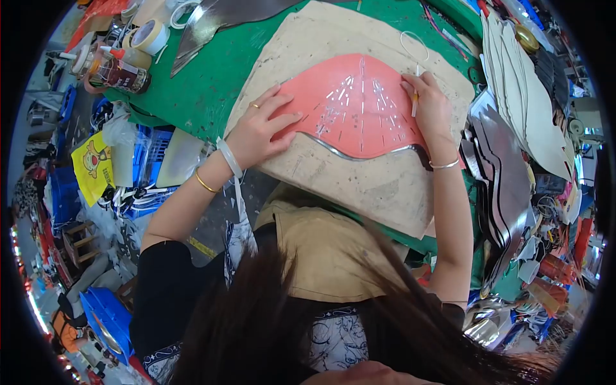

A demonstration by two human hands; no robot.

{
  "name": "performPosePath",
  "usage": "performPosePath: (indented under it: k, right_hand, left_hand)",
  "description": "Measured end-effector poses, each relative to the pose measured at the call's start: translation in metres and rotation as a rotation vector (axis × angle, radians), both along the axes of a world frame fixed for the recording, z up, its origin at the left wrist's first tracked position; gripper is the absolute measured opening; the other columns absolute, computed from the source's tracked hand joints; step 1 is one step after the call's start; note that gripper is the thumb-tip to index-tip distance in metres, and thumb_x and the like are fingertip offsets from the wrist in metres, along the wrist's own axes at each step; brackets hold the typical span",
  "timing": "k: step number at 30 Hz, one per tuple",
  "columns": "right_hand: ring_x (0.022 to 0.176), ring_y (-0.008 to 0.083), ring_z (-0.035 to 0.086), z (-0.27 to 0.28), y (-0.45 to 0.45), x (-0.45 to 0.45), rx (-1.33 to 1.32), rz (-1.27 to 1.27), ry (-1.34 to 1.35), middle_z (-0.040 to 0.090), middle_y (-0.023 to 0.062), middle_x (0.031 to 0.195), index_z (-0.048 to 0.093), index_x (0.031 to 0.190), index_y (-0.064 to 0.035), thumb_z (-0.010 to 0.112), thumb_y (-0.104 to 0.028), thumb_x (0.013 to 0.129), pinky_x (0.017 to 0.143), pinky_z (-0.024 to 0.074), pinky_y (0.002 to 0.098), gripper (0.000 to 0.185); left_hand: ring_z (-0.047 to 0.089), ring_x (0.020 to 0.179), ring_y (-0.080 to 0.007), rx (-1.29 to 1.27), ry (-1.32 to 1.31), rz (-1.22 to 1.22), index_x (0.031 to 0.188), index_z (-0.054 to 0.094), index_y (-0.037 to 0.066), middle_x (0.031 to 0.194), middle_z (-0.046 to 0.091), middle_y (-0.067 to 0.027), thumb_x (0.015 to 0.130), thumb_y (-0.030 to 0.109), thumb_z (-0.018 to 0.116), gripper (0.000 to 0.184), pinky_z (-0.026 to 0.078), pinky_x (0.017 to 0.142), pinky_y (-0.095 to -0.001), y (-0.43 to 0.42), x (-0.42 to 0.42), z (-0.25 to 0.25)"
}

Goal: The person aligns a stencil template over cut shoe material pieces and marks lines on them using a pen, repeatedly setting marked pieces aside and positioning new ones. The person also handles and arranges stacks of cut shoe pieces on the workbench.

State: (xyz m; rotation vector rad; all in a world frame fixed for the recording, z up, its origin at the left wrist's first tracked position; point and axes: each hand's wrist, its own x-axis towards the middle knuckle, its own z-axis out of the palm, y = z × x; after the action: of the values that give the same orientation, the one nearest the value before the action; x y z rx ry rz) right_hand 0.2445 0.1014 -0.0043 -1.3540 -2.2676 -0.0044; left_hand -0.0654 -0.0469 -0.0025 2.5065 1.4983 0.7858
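Note:
A pink pattern template with rows of small slots lies on a beige board. Beneath its curved lower edge shows a shiny, dark silver sheet piece. My left hand rests on the template's left end, fingers spread and stretched out. At the right end, my right hand is closed around a slim white and yellow pen. The hand touches or sits just over the template's right edge; which of these I cannot tell. White marks or gaps show through several slots.
The board lies on a green table. Stacked dark shiny sheets and pale sheets stand at the right. Tape rolls and a jar are at the upper left, a yellow bag below them.

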Motion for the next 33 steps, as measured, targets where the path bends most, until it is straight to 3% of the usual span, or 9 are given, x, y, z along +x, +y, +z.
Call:
performPosePath:
  k: [12,23,26,29,32,33]
  right_hand:
    - [0.067,0.0229,0.062,-0.008,-0.002,-0.002,0.179,0.016,-0.099,0.054,0.0026,0.081,0.066,0.095,-0.0179,0.061,-0.03,0.086,0.055,0.0492,0.0357,0.016]
    - [0.068,0.0219,0.062,-0.006,-0.005,-0.003,0.171,-0.012,-0.158,0.055,0.0014,0.084,0.066,0.096,-0.0177,0.06,-0.027,0.086,0.056,0.0503,0.035,0.015]
    - [0.068,0.0198,0.063,-0.005,0.006,0.001,0.512,0.092,-0.111,0.06,0.0011,0.084,0.066,0.097,-0.0125,0.06,-0.023,0.088,0.055,0.0496,0.0331,0.015]
    - [0.063,0.0183,0.063,0.002,-0.017,-0.001,0.115,0.19,0.524,0.064,0.0048,0.076,0.066,0.095,-0.0064,0.061,-0.021,0.089,0.053,0.0478,0.031,0.017]
    - [0.056,0.018,0.061,0.019,-0.056,-0.002,-0.302,0.07,0.504,0.062,0.0088,0.063,0.064,0.09,-0.0035,0.062,-0.023,0.09,0.051,0.0464,0.0308,0.019]
    - [0.051,0.0203,0.059,0.011,-0.058,-0.002,-0.274,0.098,0.516,0.06,0.0104,0.06,0.062,0.087,-0.0029,0.062,-0.023,0.09,0.049,0.0452,0.0319,0.02]
  left_hand:
    - [0.044,0.126,-0.0354,0.004,0.026,-0.008,0.108,0.067,0.011,0.125,0.053,-0.0136,0.079,0.021,0.071,0.031,0.041,0.101,-0.0411,0.002,-0.001,-0.002]
    - [0.044,0.126,-0.0354,0.01,0.062,-0.015,0.11,0.067,0.013,0.127,0.052,-0.0137,0.08,0.018,0.07,0.031,0.041,0.102,-0.0418,0.003,-0.002,-0.002]
    - [0.043,0.126,-0.0361,0.006,0.079,-0.017,0.111,0.067,0.012,0.128,0.051,-0.0139,0.08,0.017,0.069,0.031,0.04,0.102,-0.0422,0.002,-0.001,-0.002]
    - [0.043,0.126,-0.0366,0.0,0.088,-0.007,0.111,0.066,0.012,0.128,0.05,-0.0141,0.081,0.017,0.068,0.031,0.04,0.103,-0.0425,0.002,0.0,0.0]
    - [0.043,0.125,-0.0374,0.03,0.106,-0.014,0.11,0.066,0.013,0.125,0.051,-0.014,0.081,0.02,0.067,0.03,0.04,0.101,-0.0428,0.002,0.001,-0.001]
    - [0.043,0.124,-0.0378,0.049,0.113,-0.018,0.11,0.065,0.013,0.123,0.052,-0.0139,0.082,0.022,0.067,0.029,0.04,0.101,-0.0429,0.002,0.001,-0.001]
